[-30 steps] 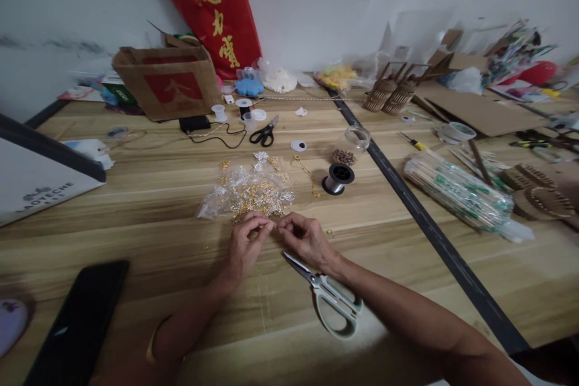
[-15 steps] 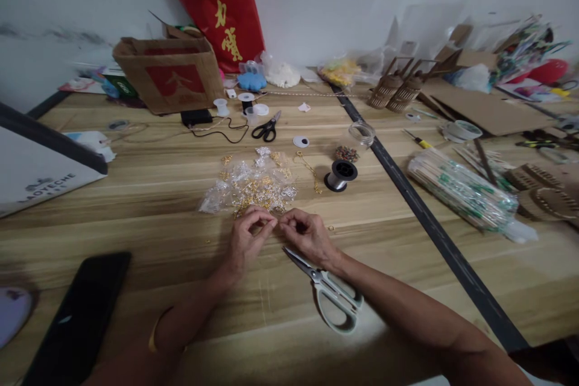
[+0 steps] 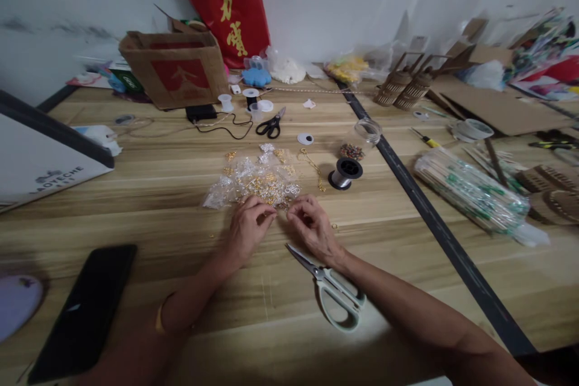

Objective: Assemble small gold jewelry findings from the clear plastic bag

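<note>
My left hand [image 3: 248,228] and my right hand [image 3: 312,229] rest on the wooden table [image 3: 158,193], fingertips pinched close together over something too small to make out. Just beyond them lies a heap of small clear bags with gold and silver jewellery findings [image 3: 257,183]. A pair of pale green-handled scissors [image 3: 332,291] lies partly under my right wrist. A spool of silver wire [image 3: 345,172] stands to the right of the heap, with a thin gold chain [image 3: 313,166] beside it.
A black phone [image 3: 85,310] lies at the front left. Black scissors [image 3: 272,123], small spools and a cardboard box [image 3: 174,69] sit farther back. A bag of bamboo sticks [image 3: 470,193] lies right of a dark seam [image 3: 434,217]. A white box [image 3: 40,157] stands at left.
The view has shifted a little, so everything sits slightly higher and to the right. My hands stay pinched together at the near edge of the heap, the fingers working slightly.
</note>
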`<state>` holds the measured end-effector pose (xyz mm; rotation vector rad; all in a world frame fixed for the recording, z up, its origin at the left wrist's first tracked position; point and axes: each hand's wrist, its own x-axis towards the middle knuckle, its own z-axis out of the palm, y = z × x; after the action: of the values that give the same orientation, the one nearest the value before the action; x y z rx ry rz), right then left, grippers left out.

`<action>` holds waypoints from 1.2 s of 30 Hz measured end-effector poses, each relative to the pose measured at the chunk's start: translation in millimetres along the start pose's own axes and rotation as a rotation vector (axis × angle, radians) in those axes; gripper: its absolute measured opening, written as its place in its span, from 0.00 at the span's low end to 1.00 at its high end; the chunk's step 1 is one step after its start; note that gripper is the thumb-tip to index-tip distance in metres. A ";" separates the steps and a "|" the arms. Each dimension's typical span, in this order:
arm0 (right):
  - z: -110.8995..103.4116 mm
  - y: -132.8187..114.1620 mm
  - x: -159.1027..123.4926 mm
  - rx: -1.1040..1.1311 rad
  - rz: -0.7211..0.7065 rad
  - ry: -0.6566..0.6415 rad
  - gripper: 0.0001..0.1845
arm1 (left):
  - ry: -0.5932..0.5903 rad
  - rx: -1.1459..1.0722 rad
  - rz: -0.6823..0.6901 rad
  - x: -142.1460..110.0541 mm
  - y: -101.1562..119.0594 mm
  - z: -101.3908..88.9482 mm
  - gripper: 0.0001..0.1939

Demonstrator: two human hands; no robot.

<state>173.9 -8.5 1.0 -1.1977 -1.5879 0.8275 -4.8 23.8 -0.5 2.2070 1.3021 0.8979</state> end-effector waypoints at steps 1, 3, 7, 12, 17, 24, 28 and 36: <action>-0.3 0.0 0.5 0.010 0.007 0.002 0.07 | -0.031 0.063 0.031 0.4 -0.7 -0.2 0.05; -0.9 0.2 1.5 0.030 0.017 0.008 0.07 | -0.081 0.176 0.087 1.1 -2.0 -0.3 0.05; -1.7 1.8 3.6 0.053 0.019 0.021 0.07 | -0.130 0.270 0.135 2.6 -5.0 0.6 0.05; -3.1 5.3 5.3 0.033 0.030 0.023 0.06 | -0.163 0.233 0.127 4.5 -7.0 1.8 0.06; -3.6 7.2 6.2 0.024 0.022 0.013 0.05 | -0.175 0.222 0.104 5.4 -6.0 2.0 0.05; -2.7 8.9 5.8 0.004 0.007 -0.002 0.06 | -0.181 0.199 0.103 4.9 -6.1 2.2 0.05; -3.3 8.1 5.3 -0.007 -0.020 -0.006 0.06 | -0.179 0.240 0.133 3.6 -6.1 0.3 0.05; -3.0 4.9 6.6 -0.008 0.012 -0.005 0.07 | -0.188 0.246 0.139 4.8 -6.8 -1.9 0.06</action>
<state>177.8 -0.9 -0.6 -1.2127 -1.5906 0.8332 -8.6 31.3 -2.1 2.5284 1.2383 0.5850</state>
